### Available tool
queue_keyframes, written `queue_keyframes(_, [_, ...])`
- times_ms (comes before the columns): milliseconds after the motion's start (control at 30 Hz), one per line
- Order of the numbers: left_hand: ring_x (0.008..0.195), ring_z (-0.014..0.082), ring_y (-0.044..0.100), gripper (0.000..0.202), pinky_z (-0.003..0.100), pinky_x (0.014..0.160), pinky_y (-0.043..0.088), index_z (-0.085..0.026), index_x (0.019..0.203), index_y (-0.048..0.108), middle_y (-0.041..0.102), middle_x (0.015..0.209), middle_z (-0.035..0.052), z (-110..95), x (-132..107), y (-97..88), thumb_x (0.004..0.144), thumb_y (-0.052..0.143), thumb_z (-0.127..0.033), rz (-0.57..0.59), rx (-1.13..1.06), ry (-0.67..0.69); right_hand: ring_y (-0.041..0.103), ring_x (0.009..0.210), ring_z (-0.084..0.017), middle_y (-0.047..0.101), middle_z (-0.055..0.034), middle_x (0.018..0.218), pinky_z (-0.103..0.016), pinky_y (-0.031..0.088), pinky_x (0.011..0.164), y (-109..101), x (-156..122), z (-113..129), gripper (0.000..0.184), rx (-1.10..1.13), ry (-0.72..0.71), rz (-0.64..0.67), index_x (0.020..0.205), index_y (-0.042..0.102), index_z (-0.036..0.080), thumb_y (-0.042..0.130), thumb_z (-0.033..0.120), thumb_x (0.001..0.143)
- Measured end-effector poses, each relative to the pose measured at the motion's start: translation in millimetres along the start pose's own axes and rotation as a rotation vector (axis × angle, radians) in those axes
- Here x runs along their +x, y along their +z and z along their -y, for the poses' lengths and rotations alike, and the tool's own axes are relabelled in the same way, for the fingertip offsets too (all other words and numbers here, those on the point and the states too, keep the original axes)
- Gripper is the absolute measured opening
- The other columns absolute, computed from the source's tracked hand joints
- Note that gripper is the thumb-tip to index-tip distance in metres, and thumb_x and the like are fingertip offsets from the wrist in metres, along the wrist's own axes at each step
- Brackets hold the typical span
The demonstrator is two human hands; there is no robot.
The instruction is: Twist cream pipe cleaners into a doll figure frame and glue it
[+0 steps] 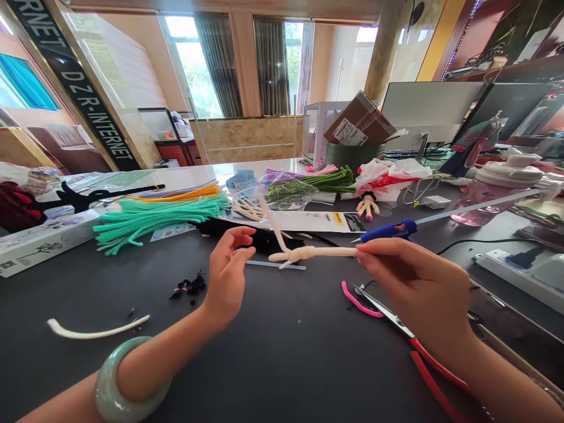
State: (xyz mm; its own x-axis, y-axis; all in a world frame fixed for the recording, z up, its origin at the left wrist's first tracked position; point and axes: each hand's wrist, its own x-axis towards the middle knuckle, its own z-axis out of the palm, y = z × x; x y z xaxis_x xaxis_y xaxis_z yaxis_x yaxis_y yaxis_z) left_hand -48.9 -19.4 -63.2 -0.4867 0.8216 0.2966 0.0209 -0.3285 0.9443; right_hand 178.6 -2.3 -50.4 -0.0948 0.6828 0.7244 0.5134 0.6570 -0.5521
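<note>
The right hand [412,282] clamps its fingers [365,251] on a twisted cream pipe-cleaner figure [308,254], holding it up off the dark counter [264,364] toward the left hand [229,273], whose fingers are apart, gripping nothing

Referenced to frame center, the black work table [273,364] carries teal chenille stems [154,220] at 9 o'clock, a blue hot-glue gun [388,231] at 3 o'clock, red-handled scissors [414,341] at 4 o'clock, a loose white chenille stem [97,331] at 8 o'clock, and a cardboard box [360,119] at 1 o'clock.
</note>
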Motion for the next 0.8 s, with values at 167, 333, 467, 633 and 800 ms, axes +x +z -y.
queue_keyframes(167, [0.054,0.01,0.045,0.003,0.022,0.052,0.037,-0.016,0.066,0.058,0.05,0.056,-0.0036,-4,-15,6.9,0.067,0.055,-0.018,0.087,-0.03,-0.161,0.069,0.07,-0.017,0.071,-0.0012,0.08,-0.026,0.055,0.066,-7,-13,4,0.019,-0.135,-0.371,-0.046,0.09,0.061,0.028,0.057,0.01,0.084])
queue_keyframes(333, [0.059,0.0142,0.054,0.02,0.026,0.057,0.044,-0.011,0.068,0.066,0.061,0.061,0.0032,-21,-45,17.7,0.071,0.062,-0.031,0.425,-0.117,-0.397,0.068,0.083,-0.019,0.071,-0.0026,0.092,-0.026,0.054,0.077,-12,-22,10,0.03,0.036,-0.58,0.329,0.107,0.06,0.027,0.051,0.008,0.086])
queue_keyframes(467, [0.065,0.0151,0.057,0.024,0.029,0.068,0.047,-0.012,0.076,0.069,0.064,0.067,0.003,-24,-50,19.8,0.07,0.07,-0.036,0.409,-0.175,-0.412,0.067,0.073,-0.017,0.07,-0.0037,0.083,-0.025,0.055,0.066,-4,-24,16,0.023,0.1,-0.54,0.482,0.097,0.063,0.025,0.043,0.015,0.091])
queue_keyframes(633, [0.067,0.0162,0.059,0.024,0.03,0.072,0.047,-0.013,0.073,0.069,0.067,0.067,0.0038,-22,-49,19.9,0.071,0.071,-0.036,0.387,-0.209,-0.417,0.061,0.062,-0.012,0.065,-0.0014,0.073,-0.021,0.052,0.063,6,-29,14,0.027,0.046,-0.427,0.581,0.085,0.063,0.024,0.038,0.021,0.095])
queue_keyframes(800, [0.066,0.0158,0.058,0.019,0.029,0.069,0.047,-0.013,0.073,0.07,0.067,0.067,0.0033,-22,-50,19.9,0.072,0.07,-0.032,0.376,-0.194,-0.428,0.063,0.076,-0.016,0.067,-0.005,0.089,-0.026,0.051,0.07,12,-30,5,0.027,0.089,-0.437,0.583,0.092,0.059,0.021,0.057,0.047,0.085])
